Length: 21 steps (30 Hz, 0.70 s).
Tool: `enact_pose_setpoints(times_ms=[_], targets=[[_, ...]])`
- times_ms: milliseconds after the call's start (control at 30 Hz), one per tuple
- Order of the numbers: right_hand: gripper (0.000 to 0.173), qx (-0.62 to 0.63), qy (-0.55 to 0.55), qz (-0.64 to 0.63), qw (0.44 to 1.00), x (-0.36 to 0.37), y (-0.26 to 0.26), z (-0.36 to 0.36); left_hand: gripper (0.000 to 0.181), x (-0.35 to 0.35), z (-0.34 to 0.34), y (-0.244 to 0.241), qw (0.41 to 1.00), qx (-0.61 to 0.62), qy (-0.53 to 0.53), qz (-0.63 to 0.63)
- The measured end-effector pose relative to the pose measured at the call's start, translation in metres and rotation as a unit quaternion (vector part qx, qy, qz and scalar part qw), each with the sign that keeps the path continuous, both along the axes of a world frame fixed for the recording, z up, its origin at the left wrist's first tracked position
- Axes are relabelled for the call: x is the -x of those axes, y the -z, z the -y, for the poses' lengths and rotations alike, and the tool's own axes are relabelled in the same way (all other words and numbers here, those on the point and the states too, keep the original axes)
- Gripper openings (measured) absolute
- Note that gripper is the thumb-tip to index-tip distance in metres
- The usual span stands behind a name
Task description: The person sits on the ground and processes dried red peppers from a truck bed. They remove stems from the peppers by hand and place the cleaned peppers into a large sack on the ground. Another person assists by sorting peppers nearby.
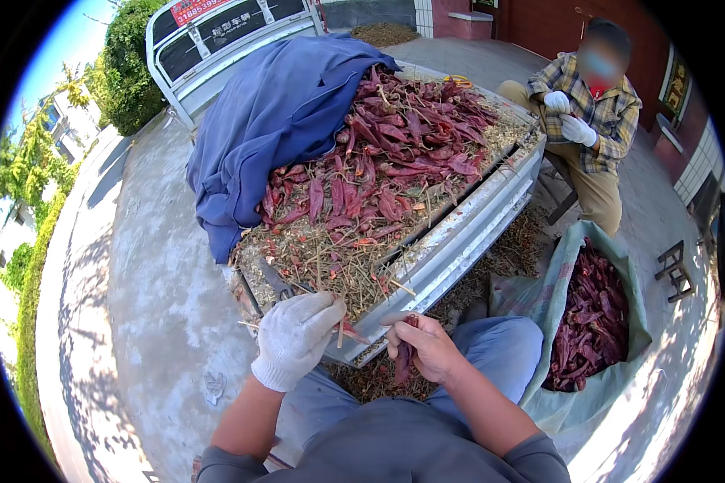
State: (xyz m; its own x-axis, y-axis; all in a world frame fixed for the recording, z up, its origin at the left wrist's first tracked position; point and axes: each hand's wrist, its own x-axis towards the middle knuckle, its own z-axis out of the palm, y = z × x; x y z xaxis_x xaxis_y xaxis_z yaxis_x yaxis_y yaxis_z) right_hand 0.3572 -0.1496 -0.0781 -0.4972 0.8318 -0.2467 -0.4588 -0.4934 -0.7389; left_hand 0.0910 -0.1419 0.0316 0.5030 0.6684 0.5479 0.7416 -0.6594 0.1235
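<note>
My left hand [299,338], in a white knit glove, pinches a dried red chili pepper [353,333] with a pale stem at the near corner of the truck bed. Just to its right, my bare right hand [420,350] is closed around a dark red dried chili [405,357] that hangs down from the fingers. Beyond both hands, a heap of dried red chilies [399,145] lies on the bed among stems and scraps [320,259]. A blue cloth [278,115] covers the heap's left part. Dark-bladed scissors [275,281] lie beside my left hand.
A metal side panel [459,235] edges the truck bed. An open green woven sack [637,302] of dried chilies stands by my right leg. A co-worker [601,121] in white gloves sits beyond it. A small stool [675,271] is at the right; yellow-handled scissors [458,79] lie at the bed's far edge.
</note>
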Motion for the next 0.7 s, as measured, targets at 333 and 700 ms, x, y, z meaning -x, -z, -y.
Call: enact_pose_setpoints(times_ms=[333,700], targets=[[0.023,0.086,-0.028,-0.058,0.994,0.030,-0.009,-0.002,0.027,-0.037,0.032,0.024,0.995,0.035,0.089,-0.036],[0.010,-0.022,0.023,0.042,0.999,0.003,-0.019,-0.003,0.028,-0.033,0.050,0.044,0.987,0.135,0.027,0.083]])
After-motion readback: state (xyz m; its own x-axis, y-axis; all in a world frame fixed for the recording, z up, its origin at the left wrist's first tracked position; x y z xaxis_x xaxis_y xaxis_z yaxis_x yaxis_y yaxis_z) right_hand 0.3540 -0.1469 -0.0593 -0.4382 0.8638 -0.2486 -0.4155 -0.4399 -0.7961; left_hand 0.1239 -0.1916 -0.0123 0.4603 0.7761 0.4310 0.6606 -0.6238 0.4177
